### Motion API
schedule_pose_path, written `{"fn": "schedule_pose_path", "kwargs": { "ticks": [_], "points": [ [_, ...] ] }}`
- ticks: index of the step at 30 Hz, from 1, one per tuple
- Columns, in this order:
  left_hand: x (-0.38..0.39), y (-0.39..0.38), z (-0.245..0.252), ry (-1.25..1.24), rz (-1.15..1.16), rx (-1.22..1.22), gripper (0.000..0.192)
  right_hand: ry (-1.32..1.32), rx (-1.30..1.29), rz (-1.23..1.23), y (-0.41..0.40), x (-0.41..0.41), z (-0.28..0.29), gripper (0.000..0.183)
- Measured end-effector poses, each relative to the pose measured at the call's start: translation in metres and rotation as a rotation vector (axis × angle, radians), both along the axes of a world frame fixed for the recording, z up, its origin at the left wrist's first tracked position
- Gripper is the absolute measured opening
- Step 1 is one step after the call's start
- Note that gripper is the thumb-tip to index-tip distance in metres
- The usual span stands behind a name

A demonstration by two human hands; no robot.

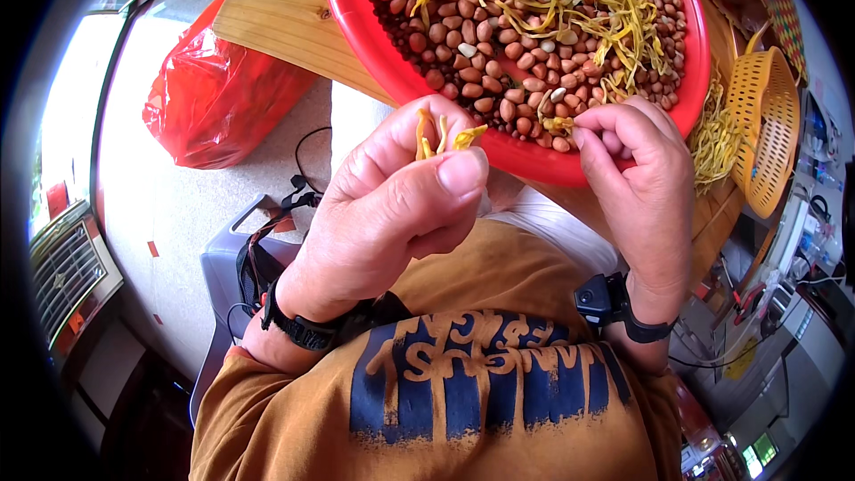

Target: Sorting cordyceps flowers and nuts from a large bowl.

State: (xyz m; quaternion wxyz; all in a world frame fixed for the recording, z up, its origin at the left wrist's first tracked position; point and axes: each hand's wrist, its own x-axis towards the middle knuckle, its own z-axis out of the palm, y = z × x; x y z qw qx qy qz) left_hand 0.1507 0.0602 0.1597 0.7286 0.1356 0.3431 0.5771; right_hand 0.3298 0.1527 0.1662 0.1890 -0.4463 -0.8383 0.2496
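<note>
A round red plastic basin holds shelled peanuts with reddish skins, smaller dark red beans along its left side, and strands of dried yellow lily flowers on top. My left hand, in front of the basin's near rim, pinches several short yellow dried lily pieces between thumb and forefinger. Over the near right rim, my right hand grips the end of a knotted yellow dried lily piece with thumb and forefinger, just above the peanuts.
The basin rests on a wooden table. Right of it lie more dried lily strands beside a yellow perforated plastic basket and a woven checkered basket. A red plastic bag stands at left, near a grey plastic chair.
</note>
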Motion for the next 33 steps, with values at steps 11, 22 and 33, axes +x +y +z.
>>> {"fn": "schedule_pose_path", "kwargs": {
  "ticks": [11, 22, 33],
  "points": [
    [-0.001, -0.001, -0.003, 0.071, -0.032, 0.026, 0.025, 0.191, 0.015, -0.062, -0.001, 0.0, -0.002, 0.011],
    [0.001, 0.0, -0.002, 0.088, -0.026, 0.023, 0.024, 0.376, -0.086, -0.128, -0.005, 0.003, -0.004, 0.008],
    [0.002, -0.001, 0.0, 0.133, -0.027, -0.008, 0.02, 0.597, -0.354, -0.058, -0.015, -0.003, 0.014, 0.009]
  ]
}}
